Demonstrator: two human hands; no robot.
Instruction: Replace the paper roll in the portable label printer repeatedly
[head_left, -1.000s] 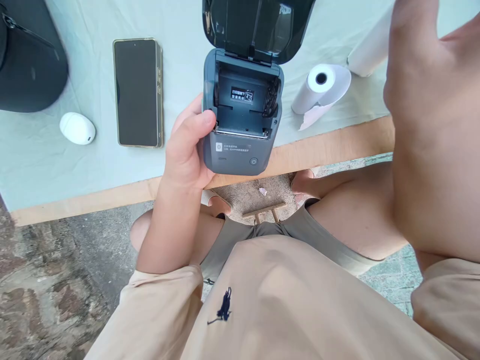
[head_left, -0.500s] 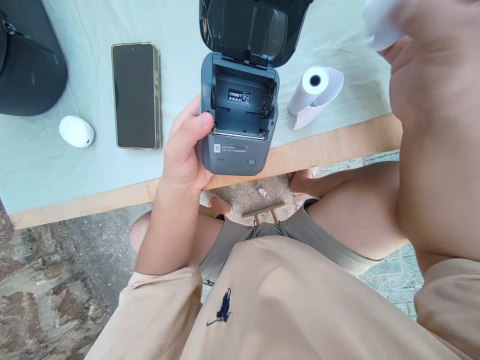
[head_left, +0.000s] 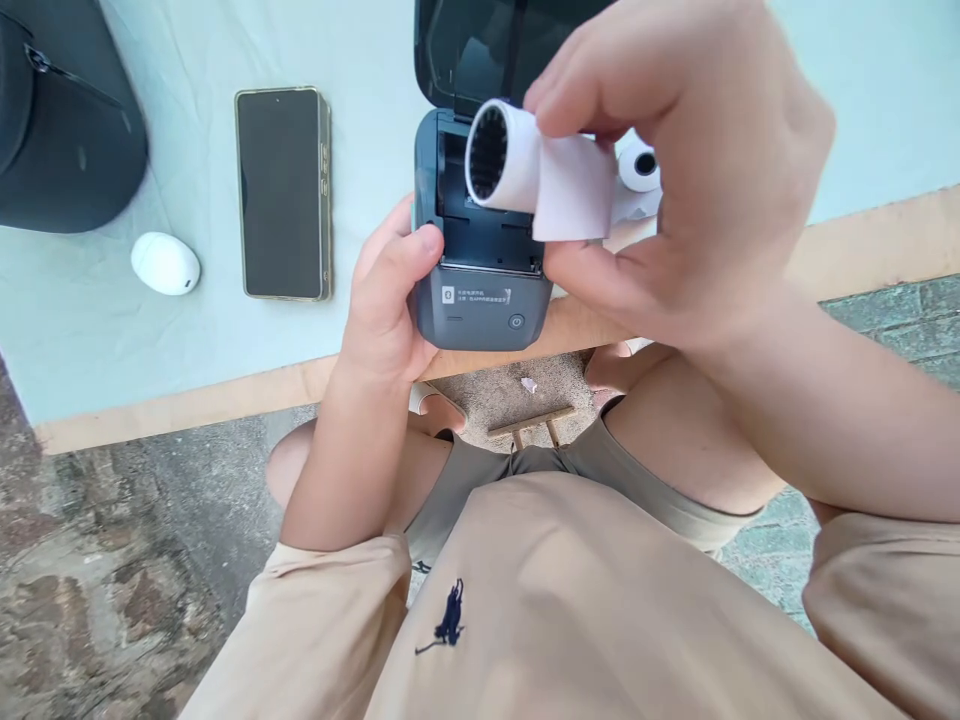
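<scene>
My left hand (head_left: 394, 290) is wrapped round the left side of a dark grey label printer (head_left: 480, 325), its thumb on the rim. The printer's lid (head_left: 465, 55) is flipped up, and part of its paper bay shows. Over that bay, my right hand (head_left: 675, 170) grips a white paper roll (head_left: 517, 165) between thumb and fingers. The roll lies sideways, its hollow dark core facing left and a loose paper end hanging down. Behind my right hand, a second white paper roll (head_left: 634, 170) stands on the table, partly hidden.
A smartphone (head_left: 283, 195) with a dark screen lies left of the printer. Farther left are a white earbud case (head_left: 165, 264) and a black zippered bag (head_left: 67, 130). The table's wooden edge (head_left: 195, 405) runs in front of my knees.
My right hand has come in from the upper right with the paper roll, now above the printer's bay. My left hand keeps its hold on the printer.
</scene>
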